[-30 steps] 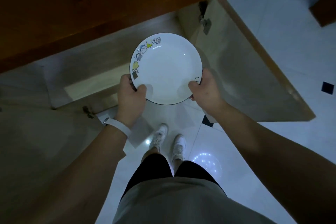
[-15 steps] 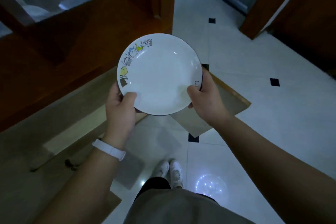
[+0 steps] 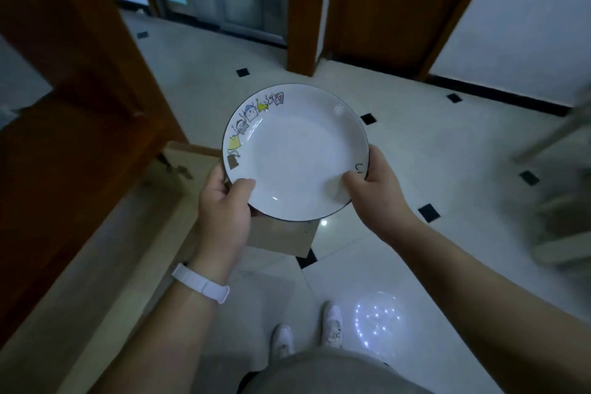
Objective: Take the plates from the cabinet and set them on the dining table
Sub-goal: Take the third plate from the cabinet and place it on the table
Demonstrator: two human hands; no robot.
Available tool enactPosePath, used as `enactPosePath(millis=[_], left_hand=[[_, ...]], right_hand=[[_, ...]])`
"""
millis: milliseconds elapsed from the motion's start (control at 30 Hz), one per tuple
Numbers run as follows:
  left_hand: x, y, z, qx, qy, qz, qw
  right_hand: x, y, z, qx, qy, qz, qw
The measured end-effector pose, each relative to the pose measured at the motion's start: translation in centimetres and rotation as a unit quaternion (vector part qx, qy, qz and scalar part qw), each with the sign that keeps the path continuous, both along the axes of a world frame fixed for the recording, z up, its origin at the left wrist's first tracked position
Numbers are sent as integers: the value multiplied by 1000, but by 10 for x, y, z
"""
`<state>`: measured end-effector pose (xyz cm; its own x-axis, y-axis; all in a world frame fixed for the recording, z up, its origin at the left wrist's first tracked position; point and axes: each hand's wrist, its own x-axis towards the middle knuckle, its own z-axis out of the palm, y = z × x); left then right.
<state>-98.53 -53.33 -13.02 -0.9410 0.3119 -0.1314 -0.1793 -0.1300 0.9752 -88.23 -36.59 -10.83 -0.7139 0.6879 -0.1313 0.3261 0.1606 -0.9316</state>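
Head view: we note a dim room with a glossy white tiled floor (image 3: 399,144) set with small black diamond insets, and brown wooden door frames (image 3: 307,6) beyond. We see one round white ceramic plate (image 3: 295,152), dark-rimmed with small cartoon figures along its upper-left edge, held level above the floor. The left hand (image 3: 224,211) grips its lower-left rim, thumb on top. The right hand (image 3: 377,198) grips the lower-right rim likewise. A white wristband (image 3: 201,283) circles the left wrist.

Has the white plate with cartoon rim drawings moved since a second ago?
Yes. The white plate has left the open cabinet door, now hanging over the tiled floor.
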Motion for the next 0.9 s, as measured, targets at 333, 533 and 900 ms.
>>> enactPosePath(millis=[333,533,900], left_hand=[[68,143,16,-1,25,-247,969],[128,218,34,9,12,-332,943],[279,358,44,10,35,-485,874]], right_hand=[[131,79,5,1,12,-250,968],[205,125,10,-17,51,-330,942],[373,201,16,-9,95,-473,876]])
